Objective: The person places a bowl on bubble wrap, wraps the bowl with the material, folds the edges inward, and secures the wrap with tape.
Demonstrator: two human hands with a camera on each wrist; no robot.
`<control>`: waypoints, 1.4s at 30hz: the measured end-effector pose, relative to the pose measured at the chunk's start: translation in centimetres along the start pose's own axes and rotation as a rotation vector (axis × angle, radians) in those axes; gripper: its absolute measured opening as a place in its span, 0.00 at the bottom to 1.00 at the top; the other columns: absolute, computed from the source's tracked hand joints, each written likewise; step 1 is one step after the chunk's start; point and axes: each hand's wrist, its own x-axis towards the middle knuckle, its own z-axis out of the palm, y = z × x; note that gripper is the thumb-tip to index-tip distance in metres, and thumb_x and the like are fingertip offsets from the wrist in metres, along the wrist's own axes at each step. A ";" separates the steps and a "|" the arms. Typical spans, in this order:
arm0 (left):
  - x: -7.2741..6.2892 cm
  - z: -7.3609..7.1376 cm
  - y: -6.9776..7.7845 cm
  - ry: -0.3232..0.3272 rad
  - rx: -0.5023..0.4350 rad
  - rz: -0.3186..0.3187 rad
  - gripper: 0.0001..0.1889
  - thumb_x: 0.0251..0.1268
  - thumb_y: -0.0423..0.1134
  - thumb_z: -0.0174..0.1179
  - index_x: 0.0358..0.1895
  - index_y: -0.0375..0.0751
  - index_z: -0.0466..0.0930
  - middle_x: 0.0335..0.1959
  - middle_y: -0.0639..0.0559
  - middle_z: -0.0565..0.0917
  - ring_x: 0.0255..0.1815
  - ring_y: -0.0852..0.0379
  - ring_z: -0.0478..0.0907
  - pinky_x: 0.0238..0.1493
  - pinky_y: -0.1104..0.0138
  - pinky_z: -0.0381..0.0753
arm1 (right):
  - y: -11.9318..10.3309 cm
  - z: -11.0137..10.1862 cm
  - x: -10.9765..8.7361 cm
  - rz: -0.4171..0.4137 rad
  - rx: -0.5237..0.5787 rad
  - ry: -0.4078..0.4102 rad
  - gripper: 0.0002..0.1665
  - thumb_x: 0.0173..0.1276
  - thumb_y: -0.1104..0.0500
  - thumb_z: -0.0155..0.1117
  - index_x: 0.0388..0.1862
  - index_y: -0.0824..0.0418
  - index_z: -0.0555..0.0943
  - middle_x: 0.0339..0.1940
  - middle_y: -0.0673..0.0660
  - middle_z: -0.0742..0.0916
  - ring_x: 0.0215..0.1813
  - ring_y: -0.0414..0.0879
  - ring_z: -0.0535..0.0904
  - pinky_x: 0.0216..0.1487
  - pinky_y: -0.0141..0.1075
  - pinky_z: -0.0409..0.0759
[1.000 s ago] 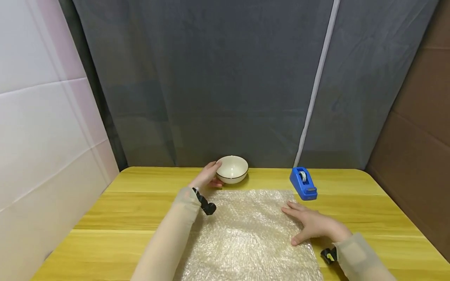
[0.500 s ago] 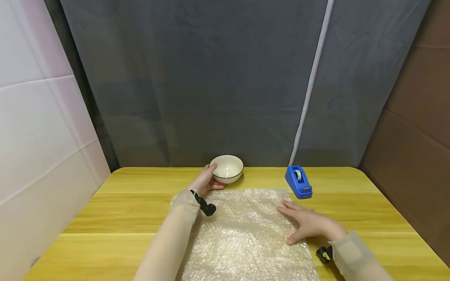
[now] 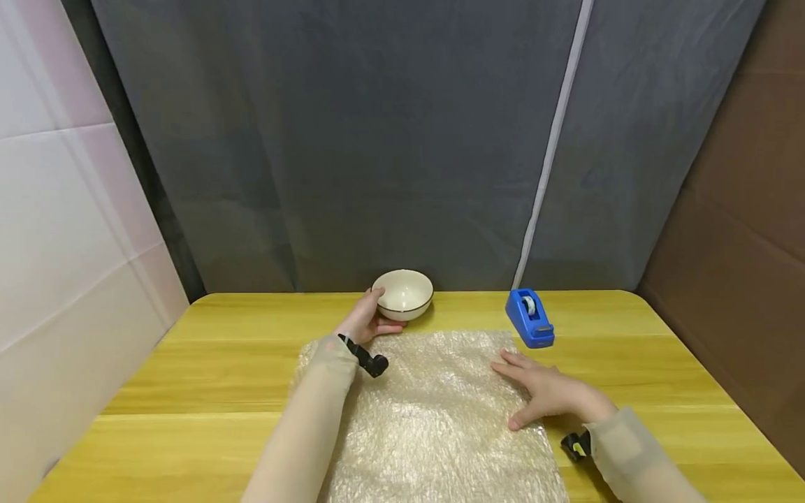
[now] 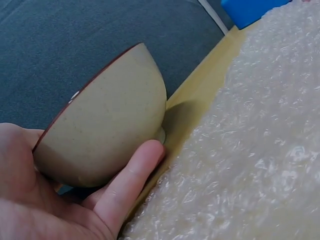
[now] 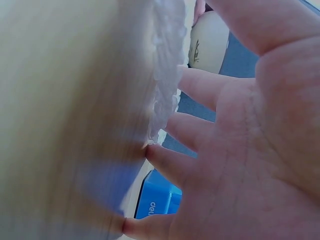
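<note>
A cream bowl [image 3: 405, 293] with a dark rim is at the far side of the table. My left hand [image 3: 367, 318] grips its left side, thumb over the rim and fingers along the underside. In the left wrist view the bowl [image 4: 112, 120] leans over the fingers [image 4: 132, 182], close above the tabletop. A sheet of bubble wrap [image 3: 434, 426] lies flat in front of it. My right hand [image 3: 550, 391] rests with spread fingers on the sheet's right edge; in the right wrist view the fingertips [image 5: 170, 167] meet the table and the wrap's edge.
A blue tape dispenser [image 3: 530, 320] with a roll of tape stands behind the right hand, just beyond the wrap's far right corner. The wooden table [image 3: 189, 377] ends at a dark grey curtain [image 3: 377, 140]. A brown panel [image 3: 736, 244] borders the right side.
My left fingers have slid farther beneath the bowl. The right hand keeps its place on the wrap's edge. The head view has shifted slightly.
</note>
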 end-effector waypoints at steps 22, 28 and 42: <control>-0.2 0.0 -0.6 0.056 -0.068 0.041 0.34 0.69 0.36 0.35 0.78 0.50 0.39 0.67 0.27 0.61 0.56 0.30 0.72 0.46 0.47 0.81 | -0.5 0.2 -0.4 0.001 0.017 -0.013 0.61 0.50 0.38 0.74 0.75 0.64 0.59 0.77 0.70 0.53 0.75 0.69 0.46 0.55 0.82 0.42; -0.2 -0.5 -0.7 0.069 -0.091 0.038 0.34 0.69 0.36 0.36 0.78 0.50 0.41 0.67 0.28 0.61 0.57 0.31 0.71 0.47 0.46 0.79 | -0.2 0.5 0.2 -0.003 0.019 -0.025 0.60 0.51 0.38 0.74 0.76 0.63 0.59 0.77 0.70 0.53 0.75 0.70 0.46 0.55 0.82 0.43; -0.8 -0.3 0.5 0.050 -0.059 0.103 0.34 0.64 0.34 0.36 0.76 0.45 0.46 0.64 0.29 0.64 0.50 0.35 0.77 0.40 0.49 0.84 | -0.3 0.2 0.6 -0.015 0.025 -0.032 0.61 0.51 0.38 0.74 0.76 0.64 0.58 0.77 0.70 0.52 0.75 0.70 0.45 0.55 0.82 0.41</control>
